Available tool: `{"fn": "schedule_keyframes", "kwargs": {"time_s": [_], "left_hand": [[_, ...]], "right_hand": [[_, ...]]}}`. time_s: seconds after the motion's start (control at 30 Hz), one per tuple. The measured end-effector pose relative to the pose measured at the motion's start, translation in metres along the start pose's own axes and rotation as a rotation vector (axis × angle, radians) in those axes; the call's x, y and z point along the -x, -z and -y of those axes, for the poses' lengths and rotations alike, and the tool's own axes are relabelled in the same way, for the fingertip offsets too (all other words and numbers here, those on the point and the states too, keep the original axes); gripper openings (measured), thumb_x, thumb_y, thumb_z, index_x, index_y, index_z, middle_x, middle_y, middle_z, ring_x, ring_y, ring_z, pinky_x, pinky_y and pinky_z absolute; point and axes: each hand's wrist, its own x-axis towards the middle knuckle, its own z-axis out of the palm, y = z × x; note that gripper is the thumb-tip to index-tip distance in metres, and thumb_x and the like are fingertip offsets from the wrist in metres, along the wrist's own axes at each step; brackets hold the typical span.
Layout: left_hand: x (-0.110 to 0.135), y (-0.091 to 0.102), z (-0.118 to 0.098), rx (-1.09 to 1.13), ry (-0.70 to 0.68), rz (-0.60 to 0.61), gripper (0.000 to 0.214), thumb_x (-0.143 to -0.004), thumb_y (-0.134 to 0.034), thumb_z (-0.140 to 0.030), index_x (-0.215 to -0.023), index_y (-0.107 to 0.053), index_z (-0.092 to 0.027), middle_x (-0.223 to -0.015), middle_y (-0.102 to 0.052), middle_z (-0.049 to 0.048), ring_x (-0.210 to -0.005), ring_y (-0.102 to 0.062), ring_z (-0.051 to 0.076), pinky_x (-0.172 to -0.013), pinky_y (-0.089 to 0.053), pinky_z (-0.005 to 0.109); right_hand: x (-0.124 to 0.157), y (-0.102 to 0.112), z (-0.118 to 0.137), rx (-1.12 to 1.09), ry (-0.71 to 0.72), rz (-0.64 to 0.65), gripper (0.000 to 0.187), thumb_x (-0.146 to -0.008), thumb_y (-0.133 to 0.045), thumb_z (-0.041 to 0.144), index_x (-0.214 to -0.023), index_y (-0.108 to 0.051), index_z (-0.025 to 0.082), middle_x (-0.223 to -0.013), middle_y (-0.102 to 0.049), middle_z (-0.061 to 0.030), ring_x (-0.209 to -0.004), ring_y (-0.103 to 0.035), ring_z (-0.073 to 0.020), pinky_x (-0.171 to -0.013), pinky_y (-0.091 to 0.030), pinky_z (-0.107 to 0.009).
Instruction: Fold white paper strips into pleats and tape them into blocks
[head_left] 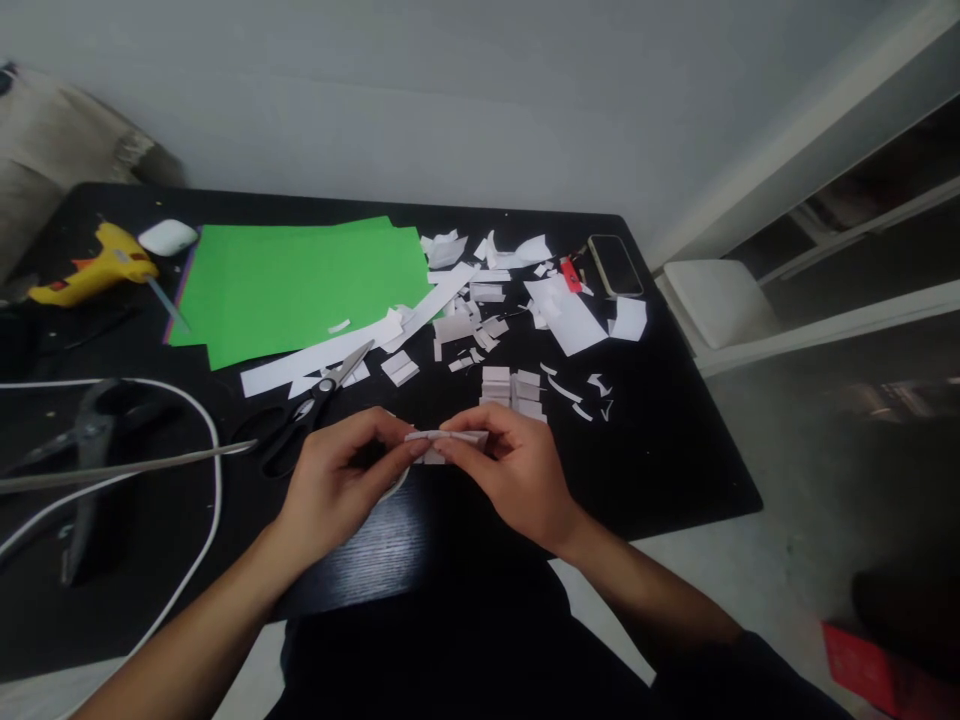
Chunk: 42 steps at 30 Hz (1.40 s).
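Note:
A small folded strip of white paper (450,437) is pinched between my two hands above the front part of the black table. My left hand (349,470) grips its left end between thumb and fingers. At the right end, the thumb and fingers of my right hand (517,470) close on the same paper. Just beyond my hands lie several folded paper pieces (496,385) side by side. Black-handled scissors (322,392) rest beside my left hand, blades angled away to the right. My fingers hide part of the held paper.
Green sheets (300,280) lie at the back, with a long white paper strip (322,358) along their front. White scraps (562,315) and a phone (615,265) are at right. Left are a yellow glue gun (101,268), white cable (214,430) and dark tool (90,470).

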Motion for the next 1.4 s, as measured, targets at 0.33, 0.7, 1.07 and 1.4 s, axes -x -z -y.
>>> {"fn": "schedule_keyframes", "kwargs": {"time_s": [0.33, 0.7, 1.07, 1.4], "left_hand": [[-0.0003, -0.0001, -0.0015, 0.086, -0.032, -0.033, 0.014, -0.091, -0.076, -0.030, -0.084, -0.073, -0.018, -0.076, -0.073, 0.0010, -0.066, -0.066, 0.012, -0.058, -0.052, 0.021], [-0.0011, 0.0048, 0.0016, 0.014, -0.199, -0.032, 0.004, -0.091, -0.077, -0.021, -0.094, -0.076, -0.020, -0.086, -0.077, 0.0034, -0.076, -0.073, 0.016, -0.067, -0.058, 0.027], [-0.0022, 0.0064, 0.0066, -0.099, -0.404, 0.040, 0.021, -0.092, -0.071, -0.014, -0.112, -0.070, -0.021, -0.103, -0.077, 0.0075, -0.095, -0.074, 0.021, -0.082, -0.061, 0.034], [-0.0072, 0.0008, 0.0007, 0.183, 0.101, 0.154, 0.026, -0.096, -0.067, -0.040, -0.084, -0.069, -0.017, -0.068, -0.064, -0.0009, -0.057, -0.057, 0.011, -0.050, -0.045, 0.020]], "right_hand": [[0.0033, -0.0029, -0.0027, -0.074, 0.032, 0.004, 0.009, -0.082, -0.085, 0.028, -0.088, -0.078, 0.024, -0.085, -0.079, -0.0007, -0.080, -0.075, -0.0174, -0.073, -0.062, -0.030], [0.0030, -0.0005, -0.0013, -0.045, 0.076, -0.013, 0.009, -0.084, -0.083, 0.029, -0.087, -0.076, 0.024, -0.088, -0.079, -0.0021, -0.085, -0.076, -0.0195, -0.082, -0.063, -0.035], [0.0066, 0.0034, -0.0045, 0.068, 0.316, -0.003, 0.007, -0.087, -0.079, 0.021, -0.085, -0.074, 0.026, -0.094, -0.078, -0.0027, -0.093, -0.075, -0.0211, -0.088, -0.062, -0.039], [0.0018, 0.0026, -0.0040, -0.082, -0.137, 0.178, 0.019, -0.078, -0.085, 0.033, -0.083, -0.071, 0.021, -0.081, -0.071, 0.0007, -0.076, -0.069, -0.0156, -0.073, -0.057, -0.029]]}}
